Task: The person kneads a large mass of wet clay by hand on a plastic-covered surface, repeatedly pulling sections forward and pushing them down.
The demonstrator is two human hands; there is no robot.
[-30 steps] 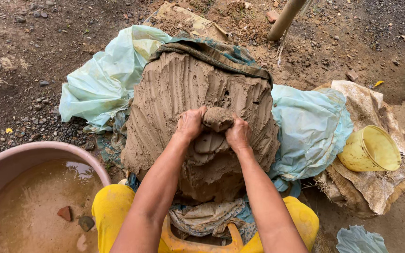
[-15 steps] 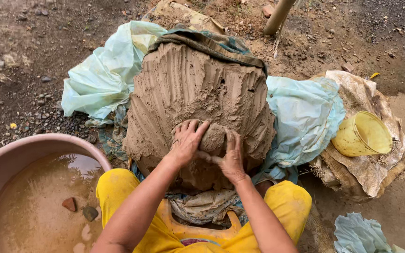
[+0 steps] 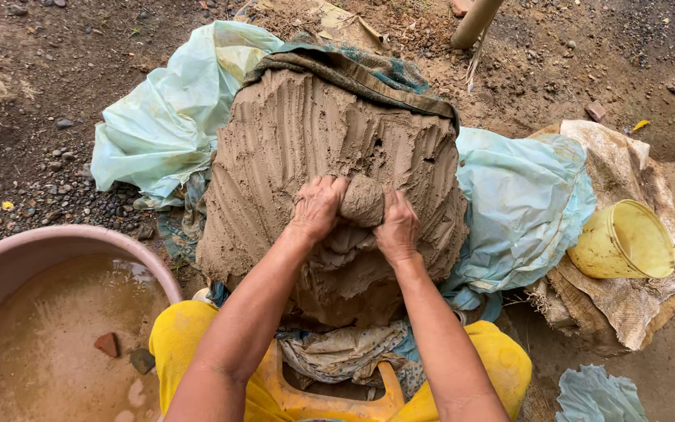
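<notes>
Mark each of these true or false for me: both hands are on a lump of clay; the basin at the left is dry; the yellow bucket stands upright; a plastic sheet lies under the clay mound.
1. Both the left hand and the right hand grip the clay lump. True.
2. The pink basin is dry. False: it holds muddy water.
3. The yellow bucket stands upright. False: it lies tipped on its side on the sacking.
4. A pale green plastic sheet lies under the clay mound. True: it shows on both sides.
</notes>
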